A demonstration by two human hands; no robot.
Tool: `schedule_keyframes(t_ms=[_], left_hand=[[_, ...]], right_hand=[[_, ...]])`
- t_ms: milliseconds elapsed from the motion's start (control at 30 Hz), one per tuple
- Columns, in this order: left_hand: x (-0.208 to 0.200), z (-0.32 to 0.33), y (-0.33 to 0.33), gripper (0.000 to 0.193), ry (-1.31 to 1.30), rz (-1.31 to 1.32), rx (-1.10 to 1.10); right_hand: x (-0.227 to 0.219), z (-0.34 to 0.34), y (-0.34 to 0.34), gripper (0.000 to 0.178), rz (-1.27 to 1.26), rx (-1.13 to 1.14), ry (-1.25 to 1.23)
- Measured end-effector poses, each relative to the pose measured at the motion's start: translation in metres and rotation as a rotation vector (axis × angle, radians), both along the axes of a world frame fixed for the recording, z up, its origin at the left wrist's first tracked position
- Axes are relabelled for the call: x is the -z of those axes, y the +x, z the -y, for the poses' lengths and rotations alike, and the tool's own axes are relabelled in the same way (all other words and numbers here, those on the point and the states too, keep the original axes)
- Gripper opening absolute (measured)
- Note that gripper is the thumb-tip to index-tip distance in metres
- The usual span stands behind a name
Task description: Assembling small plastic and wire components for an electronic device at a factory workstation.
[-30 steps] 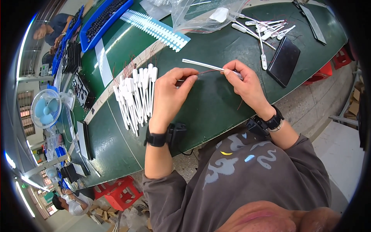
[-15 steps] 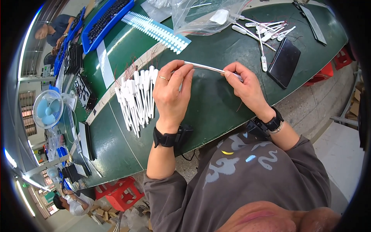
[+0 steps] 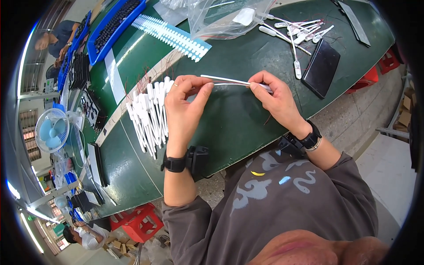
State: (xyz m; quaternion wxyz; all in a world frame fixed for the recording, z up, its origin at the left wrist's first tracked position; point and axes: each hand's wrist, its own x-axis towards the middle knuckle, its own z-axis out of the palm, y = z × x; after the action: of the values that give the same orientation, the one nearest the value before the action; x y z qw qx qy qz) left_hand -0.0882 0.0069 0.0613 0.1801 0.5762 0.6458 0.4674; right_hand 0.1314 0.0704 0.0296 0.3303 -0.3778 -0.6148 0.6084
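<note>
Over the green table (image 3: 229, 128), my left hand (image 3: 183, 108) pinches one end of a thin white strip (image 3: 227, 80). My right hand (image 3: 274, 97) grips the other end. The strip is held level between both hands, and a fine reddish wire runs along it near my left fingers. A pile of several white flat-headed strips (image 3: 148, 115) lies on the table just left of my left hand, with thin red wires trailing from it.
More white strips (image 3: 296, 31) lie at the back right beside a black flat case (image 3: 321, 67) and a clear plastic bag (image 3: 229, 15). A white comb-like rack (image 3: 170, 35), blue trays (image 3: 112, 26) and a small fan (image 3: 51, 130) are at left. Other people work nearby.
My left hand rose from the table to the strip's left end, so both hands now hold it. The strip has swung slightly toward level.
</note>
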Motion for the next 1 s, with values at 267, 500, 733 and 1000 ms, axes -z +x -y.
schedule_keyframes(t_ms=[267,500,733,1000], left_hand=[[-0.006,0.003,-0.018,0.015,-0.453,0.732,0.121],[-0.013,0.012,-0.016,0.018,-0.429,0.744,0.094],[-0.014,0.014,-0.015,0.019,-0.355,0.737,0.023],[-0.005,0.015,-0.006,0.019,-0.171,0.812,-0.033]], right_hand=[[0.007,0.007,-0.007,0.013,0.018,-0.024,0.153],[-0.002,0.013,-0.009,0.014,0.051,-0.040,0.015],[-0.004,0.014,-0.010,0.015,0.035,-0.069,-0.019],[-0.011,0.011,-0.010,0.018,0.020,-0.204,-0.129]])
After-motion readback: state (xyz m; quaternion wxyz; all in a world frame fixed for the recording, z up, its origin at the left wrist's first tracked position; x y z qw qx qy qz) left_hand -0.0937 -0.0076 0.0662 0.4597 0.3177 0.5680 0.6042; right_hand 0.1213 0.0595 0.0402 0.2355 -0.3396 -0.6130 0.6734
